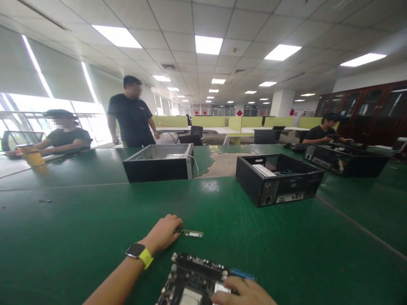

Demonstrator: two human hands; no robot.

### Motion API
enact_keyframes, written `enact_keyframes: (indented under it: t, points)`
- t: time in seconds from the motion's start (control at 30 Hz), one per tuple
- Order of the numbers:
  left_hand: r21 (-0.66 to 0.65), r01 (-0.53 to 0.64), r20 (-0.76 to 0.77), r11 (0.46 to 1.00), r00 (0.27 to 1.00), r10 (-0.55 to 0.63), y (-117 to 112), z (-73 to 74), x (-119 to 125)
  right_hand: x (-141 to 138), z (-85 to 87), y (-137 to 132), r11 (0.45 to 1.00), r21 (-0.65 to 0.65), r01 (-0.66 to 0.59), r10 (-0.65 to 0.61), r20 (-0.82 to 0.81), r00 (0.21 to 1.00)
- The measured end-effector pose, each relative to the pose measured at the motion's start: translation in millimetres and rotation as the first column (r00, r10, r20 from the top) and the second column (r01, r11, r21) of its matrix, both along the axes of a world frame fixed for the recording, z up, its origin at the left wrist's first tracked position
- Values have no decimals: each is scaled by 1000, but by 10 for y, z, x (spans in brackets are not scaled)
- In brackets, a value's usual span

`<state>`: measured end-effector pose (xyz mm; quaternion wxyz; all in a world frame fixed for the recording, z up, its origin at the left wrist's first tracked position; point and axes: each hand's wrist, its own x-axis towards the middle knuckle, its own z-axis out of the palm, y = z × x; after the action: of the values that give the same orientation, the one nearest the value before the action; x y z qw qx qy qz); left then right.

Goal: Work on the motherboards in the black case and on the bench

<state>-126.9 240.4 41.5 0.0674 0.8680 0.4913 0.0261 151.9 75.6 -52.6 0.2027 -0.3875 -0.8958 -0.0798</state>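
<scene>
My left hand point(164, 232), with a yellow-strapped watch on its wrist, lies on the green table point(95, 228) with curled fingers pinching the left end of a small green memory stick point(192, 233) that rests flat on the mat. My right hand point(243, 292) sits at the bottom edge, fingers laid flat on the right side of a motherboard point(193, 277) that lies on the table just in front of me. The stick is a short way beyond the motherboard, apart from it.
Two open computer cases stand further out: one point(159, 163) at the centre left, one point(278, 178) to the right, and a third point(346, 160) at the far right. Three people are at the far side. A yellow cup point(32, 156) stands far left.
</scene>
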Motion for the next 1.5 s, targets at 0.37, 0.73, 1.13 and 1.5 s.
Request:
enact_keyframes:
  t: [0.37,0.73,1.13,1.5]
  points:
    - [-140,123,468,983,883,-44,-655,240,320,238,1017,131,815,-569,110,-389,-396,832]
    - [39,227,549,973,809,-211,-920,67,471,11,656,228,721,-689,-75,-481,-575,662]
    - [-77,92,351,993,934,-60,-908,93,474,23,613,211,855,-484,186,-437,-478,762]
    - [-77,167,314,983,940,-135,-911,13,483,18,518,229,826,-498,264,-493,-411,767]
